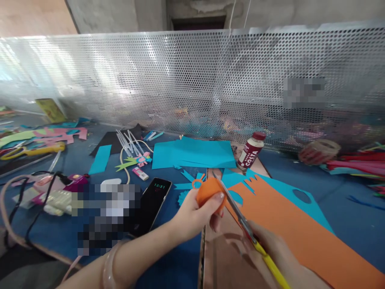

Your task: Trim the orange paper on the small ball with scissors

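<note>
Head view: my left hand (pixel 192 214) pinches a small orange paper piece (pixel 209 192) between thumb and fingers, holding it up just above the blue surface (pixel 355 216). My right hand (pixel 270 249) is wrapped around the yellow handles of the scissors (pixel 237 214). The blades point up and away, and they touch the right edge of the orange piece. I cannot tell how wide the blades are. To cut well, I think I should make small snips and turn the paper, not the scissors. I should keep my left thumb back from the blades. A big orange sheet (pixel 300 237) lies under my right hand, on top of blue paper (pixel 195 154). A phone (pixel 152 204) lies just left of my left hand. A small bottle (pixel 251 150) stands further back.
</note>
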`<state>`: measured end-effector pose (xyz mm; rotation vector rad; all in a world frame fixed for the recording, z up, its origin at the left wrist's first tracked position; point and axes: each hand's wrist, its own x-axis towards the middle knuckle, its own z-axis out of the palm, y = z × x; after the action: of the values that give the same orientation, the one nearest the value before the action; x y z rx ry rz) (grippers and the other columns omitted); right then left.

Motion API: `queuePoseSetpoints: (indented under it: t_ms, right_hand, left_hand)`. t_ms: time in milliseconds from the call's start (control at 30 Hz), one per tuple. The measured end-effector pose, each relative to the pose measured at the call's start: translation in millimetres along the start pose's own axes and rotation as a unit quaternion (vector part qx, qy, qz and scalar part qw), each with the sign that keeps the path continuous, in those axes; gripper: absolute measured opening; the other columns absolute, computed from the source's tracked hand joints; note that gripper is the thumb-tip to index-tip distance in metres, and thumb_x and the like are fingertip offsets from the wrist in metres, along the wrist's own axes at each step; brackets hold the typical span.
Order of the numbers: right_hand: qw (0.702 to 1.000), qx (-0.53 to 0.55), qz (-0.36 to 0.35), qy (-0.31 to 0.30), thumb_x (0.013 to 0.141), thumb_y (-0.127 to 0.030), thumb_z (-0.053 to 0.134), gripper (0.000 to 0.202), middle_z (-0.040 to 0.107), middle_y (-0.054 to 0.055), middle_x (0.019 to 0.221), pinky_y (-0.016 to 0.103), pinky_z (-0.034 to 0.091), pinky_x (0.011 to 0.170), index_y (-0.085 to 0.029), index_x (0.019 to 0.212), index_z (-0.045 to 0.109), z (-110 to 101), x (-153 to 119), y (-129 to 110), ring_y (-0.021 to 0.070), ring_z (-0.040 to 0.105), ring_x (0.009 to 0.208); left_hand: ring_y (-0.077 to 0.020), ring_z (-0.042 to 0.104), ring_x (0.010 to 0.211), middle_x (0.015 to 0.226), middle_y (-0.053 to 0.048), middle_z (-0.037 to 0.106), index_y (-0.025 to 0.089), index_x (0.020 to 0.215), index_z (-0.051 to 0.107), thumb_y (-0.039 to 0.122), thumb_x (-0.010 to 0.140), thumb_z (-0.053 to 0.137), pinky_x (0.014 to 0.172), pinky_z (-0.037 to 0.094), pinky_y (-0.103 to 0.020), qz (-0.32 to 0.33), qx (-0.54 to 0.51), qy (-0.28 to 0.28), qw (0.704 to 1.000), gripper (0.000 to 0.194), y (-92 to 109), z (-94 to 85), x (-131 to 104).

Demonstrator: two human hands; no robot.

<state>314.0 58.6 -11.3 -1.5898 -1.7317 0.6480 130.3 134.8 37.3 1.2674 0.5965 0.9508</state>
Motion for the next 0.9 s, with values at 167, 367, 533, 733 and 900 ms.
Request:
queuePoseSetpoints:
  t_ms: [167,367,533,733,900]
  right_hand:
    - [0.998,-0.054,-0.006,-0.036,0.093,-0.048,0.034,0.038,0.05,0.0,0.065,0.024,0.035,0.049,-0.02,0.074,0.05,0.0,0.7,9.9,0.0151,0.049,0.06]
    - [0.997,-0.055,-0.021,-0.038,0.09,-0.045,0.042,0.033,0.051,-0.001,0.061,0.023,0.036,0.05,-0.02,0.069,0.049,-3.7,0.8,8.0,0.0149,0.048,0.058]
    - [1.0,-0.008,0.006,-0.029,0.089,-0.047,0.043,0.036,0.052,-0.001,0.058,0.021,0.04,0.048,-0.021,0.066,0.05,-3.7,-0.4,1.8,0.0148,0.052,0.056]
    - [1.0,0.011,0.013,-0.024,0.087,-0.051,0.048,0.036,0.053,0.0,0.058,0.023,0.043,0.048,-0.021,0.068,0.055,-3.9,0.7,3.9,0.0158,0.051,0.053]
    - [1.0,0.009,0.005,-0.016,0.087,-0.053,0.048,0.038,0.054,0.0,0.06,0.023,0.042,0.049,-0.021,0.066,0.051,-1.7,0.2,7.2,0.0166,0.053,0.057]
  left_hand:
    - [-0.0073,0.046,0.034,0.038,0.004,0.049,0.018,0.055,0.05,0.052,0.085,0.056,0.042,0.037,-0.02,-0.011,0.009,-0.044,0.999,0.046,4.9,-9.5,0.2]
    - [-0.0067,0.044,0.032,0.038,0.005,0.048,0.019,0.054,0.048,0.047,0.086,0.056,0.041,0.033,-0.02,-0.008,0.021,-0.075,0.997,0.044,8.2,-18.5,1.1]
    - [-0.0065,0.043,0.032,0.039,0.004,0.05,0.018,0.051,0.05,0.046,0.085,0.058,0.04,0.035,-0.02,-0.009,0.034,-0.097,0.995,0.045,14.9,-22.1,3.5]
    - [-0.0094,0.053,0.039,0.052,-0.003,0.062,0.013,0.066,0.06,0.049,0.084,0.057,0.039,0.033,-0.019,0.029,-0.023,-0.078,0.996,0.041,4.9,-24.3,5.6]
    - [-0.0095,0.054,0.041,0.059,-0.004,0.065,0.012,0.075,0.061,0.054,0.084,0.06,0.04,0.036,-0.02,0.053,-0.048,-0.021,0.997,0.042,-9.2,-10.6,5.5]
